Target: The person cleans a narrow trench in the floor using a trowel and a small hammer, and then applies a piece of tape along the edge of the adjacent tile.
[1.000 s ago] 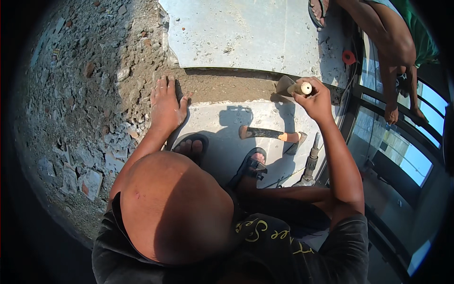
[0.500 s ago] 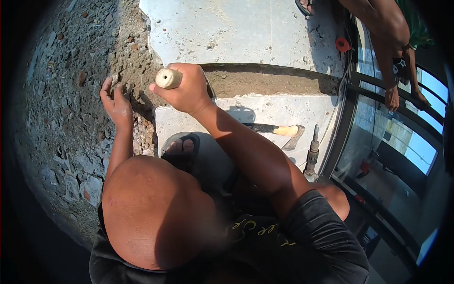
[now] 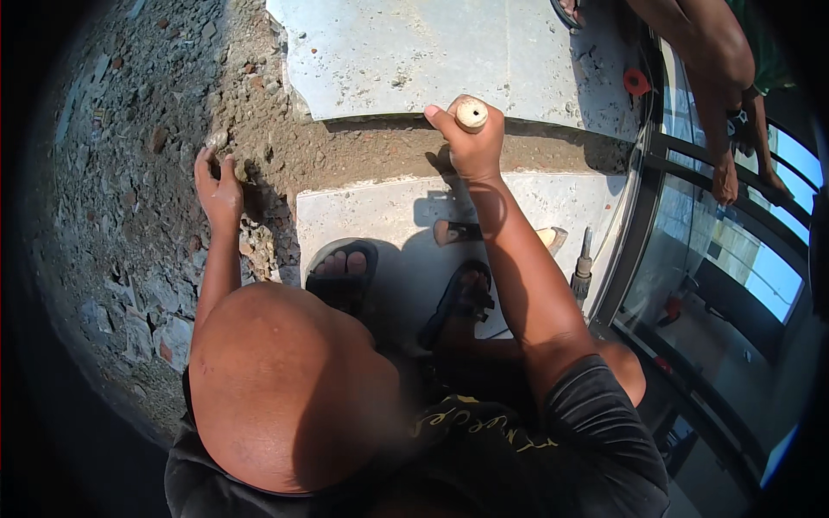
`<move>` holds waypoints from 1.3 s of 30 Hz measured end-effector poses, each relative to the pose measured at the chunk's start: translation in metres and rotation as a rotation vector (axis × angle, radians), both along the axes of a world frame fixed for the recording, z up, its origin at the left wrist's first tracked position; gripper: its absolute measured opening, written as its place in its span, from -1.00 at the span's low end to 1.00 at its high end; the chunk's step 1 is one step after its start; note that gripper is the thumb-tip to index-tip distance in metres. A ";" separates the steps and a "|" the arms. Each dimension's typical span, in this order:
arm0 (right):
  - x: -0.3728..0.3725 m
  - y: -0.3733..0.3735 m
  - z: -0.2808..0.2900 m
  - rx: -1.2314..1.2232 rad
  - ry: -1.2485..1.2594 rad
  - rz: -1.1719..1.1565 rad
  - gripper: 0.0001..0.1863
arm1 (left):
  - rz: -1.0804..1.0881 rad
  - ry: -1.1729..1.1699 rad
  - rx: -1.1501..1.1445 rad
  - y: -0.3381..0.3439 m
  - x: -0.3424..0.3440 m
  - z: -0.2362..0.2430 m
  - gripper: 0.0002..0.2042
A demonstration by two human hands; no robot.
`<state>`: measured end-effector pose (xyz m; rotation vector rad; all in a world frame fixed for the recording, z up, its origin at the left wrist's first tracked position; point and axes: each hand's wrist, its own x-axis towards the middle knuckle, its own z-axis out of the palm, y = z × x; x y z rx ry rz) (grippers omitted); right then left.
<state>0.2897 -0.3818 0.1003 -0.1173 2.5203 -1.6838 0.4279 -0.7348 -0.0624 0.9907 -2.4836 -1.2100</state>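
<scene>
My right hand [image 3: 477,148] is closed around the round, pale wooden handle [image 3: 471,114] of a tool held upright, its end hole facing up. The tool's lower end is hidden beneath my fist. It is over the sandy trench [image 3: 380,155] between two pale concrete slabs. To the left, my left hand [image 3: 220,192] is open, fingers apart and dusty, low over the rubble beside a small stone [image 3: 217,138]. Nothing shows in its grasp. Under my right forearm lies a hatchet-like tool with a dark handle [image 3: 458,232], partly covered by the arm.
A power tool with a bit [image 3: 583,272] rests on the near slab [image 3: 345,207] by the glass door frame [image 3: 635,233]. On the far slab [image 3: 432,60] sits a red ring-shaped roll [image 3: 636,82]. Broken rubble [image 3: 121,198] covers the left. Another person's arm [image 3: 724,164] is at the upper right.
My right hand has moved right along the trench with the wooden-handled tool, uncovering the sandy fill at the trench's left end. My left hand stays nearly in place over the rubble.
</scene>
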 end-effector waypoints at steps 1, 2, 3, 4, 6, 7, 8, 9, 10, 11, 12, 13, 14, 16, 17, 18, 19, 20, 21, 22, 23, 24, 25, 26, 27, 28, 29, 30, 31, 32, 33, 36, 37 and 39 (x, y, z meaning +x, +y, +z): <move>0.002 -0.011 -0.007 -0.026 -0.017 0.026 -0.63 | -0.079 -0.016 -0.173 0.008 -0.001 -0.002 -0.59; 0.010 -0.028 -0.017 -0.005 -0.019 0.061 -0.61 | -0.106 -0.013 -0.177 0.020 -0.007 -0.001 -0.59; 0.021 -0.061 -0.011 0.008 0.064 0.125 -0.58 | -0.113 -0.018 -0.184 0.014 -0.004 0.001 -0.59; 0.031 -0.090 -0.011 -0.041 0.113 0.121 -0.53 | -0.092 0.024 -0.174 0.007 -0.003 0.000 -0.59; 0.048 -0.136 -0.002 -0.264 0.101 0.161 -0.52 | -0.052 0.115 -0.071 -0.015 -0.004 -0.012 -0.58; 0.053 -0.159 0.006 -0.545 -0.086 0.138 -0.57 | 0.047 0.154 0.101 -0.024 -0.002 -0.016 -0.61; 0.058 -0.187 0.017 -0.577 -0.131 0.183 -0.60 | 0.066 0.172 0.207 -0.073 0.021 -0.031 -0.62; 0.063 -0.208 0.020 -0.819 -0.220 0.101 -0.62 | 0.068 0.188 0.268 -0.091 0.026 -0.041 -0.62; 0.064 -0.212 0.037 -0.923 -0.356 0.082 -0.61 | 0.071 0.204 0.325 -0.111 0.032 -0.047 -0.63; 0.065 -0.206 0.044 -1.001 -0.499 0.047 -0.60 | 0.123 0.160 0.316 -0.105 0.032 -0.044 -0.62; 0.064 -0.192 0.040 -0.767 -0.181 0.208 -0.59 | 0.177 0.115 0.306 -0.100 0.032 -0.041 -0.61; 0.065 -0.175 0.038 -0.526 0.123 0.366 -0.58 | 0.237 0.067 0.287 -0.097 0.034 -0.030 -0.60; 0.059 -0.153 0.041 -0.398 0.268 0.433 -0.55 | 0.297 0.020 0.269 -0.091 0.034 -0.017 -0.59; 0.042 -0.099 0.047 -0.177 0.329 0.423 -0.52 | 0.397 0.000 0.389 -0.060 0.030 0.011 -0.56; 0.035 -0.087 0.045 -0.105 0.291 0.421 -0.53 | 0.287 0.103 0.277 -0.105 0.064 -0.010 -0.53; 0.025 -0.053 0.028 0.071 0.279 0.316 -0.55 | 0.189 0.006 0.258 -0.084 0.054 -0.015 -0.46; 0.017 -0.020 0.013 0.248 0.310 0.232 -0.55 | 0.088 -0.088 0.229 -0.057 0.042 -0.009 -0.40; 0.009 0.008 0.002 0.354 0.311 0.169 -0.54 | 0.084 -0.081 0.236 -0.037 0.034 -0.005 -0.40; 0.007 0.026 -0.017 0.279 0.248 0.060 -0.50 | -0.020 -0.191 0.071 -0.018 0.024 -0.002 -0.36; 0.011 0.024 -0.027 0.276 0.242 0.042 -0.48 | -0.116 -0.306 -0.107 -0.011 0.022 -0.001 -0.32; 0.014 0.009 -0.037 0.265 0.235 0.026 -0.47 | -0.114 -0.306 -0.115 -0.014 0.025 -0.001 -0.32; 0.021 -0.019 -0.038 0.146 0.242 0.058 -0.47 | -0.113 -0.297 -0.093 -0.019 0.031 -0.004 -0.29; 0.031 -0.053 -0.034 0.034 0.249 0.084 -0.47 | -0.120 -0.287 -0.066 -0.024 0.035 -0.007 -0.26; 0.041 -0.087 -0.032 0.017 0.322 0.117 -0.46 | -0.094 -0.243 -0.086 -0.029 0.039 -0.009 -0.29; 0.050 -0.115 -0.019 -0.038 0.349 0.144 -0.47 | -0.104 -0.243 -0.099 -0.041 0.046 -0.009 -0.29; 0.059 -0.136 -0.018 -0.218 0.228 0.102 -0.48 | 0.017 -0.083 0.088 -0.043 0.044 -0.016 -0.34; 0.069 -0.160 -0.013 -0.370 0.157 0.073 -0.48 | 0.149 0.066 0.265 -0.055 0.050 -0.024 -0.38; 0.078 -0.176 -0.008 -0.451 0.055 0.155 -0.49 | 0.234 0.145 0.370 -0.066 0.057 -0.031 -0.40; 0.084 -0.184 -0.006 -0.492 0.066 0.251 -0.49 | 0.282 0.155 0.406 -0.076 0.064 -0.040 -0.43; 0.089 -0.192 -0.003 -0.599 -0.008 0.224 -0.49 | 0.334 0.162 0.423 -0.085 0.071 -0.045 -0.45; 0.089 -0.195 0.000 -0.689 -0.084 0.199 -0.48 | 0.377 0.162 0.434 -0.091 0.075 -0.055 -0.47; 0.084 -0.175 0.017 -0.749 -0.041 0.287 -0.49 | 0.525 0.138 0.336 -0.122 0.111 -0.051 -0.55; 0.074 -0.156 0.026 -0.635 0.144 0.352 -0.50 | 0.564 0.143 0.297 -0.132 0.121 -0.049 -0.57; 0.055 -0.101 0.037 -0.437 0.240 0.359 -0.53 | 0.516 0.148 0.163 -0.133 0.130 -0.057 -0.61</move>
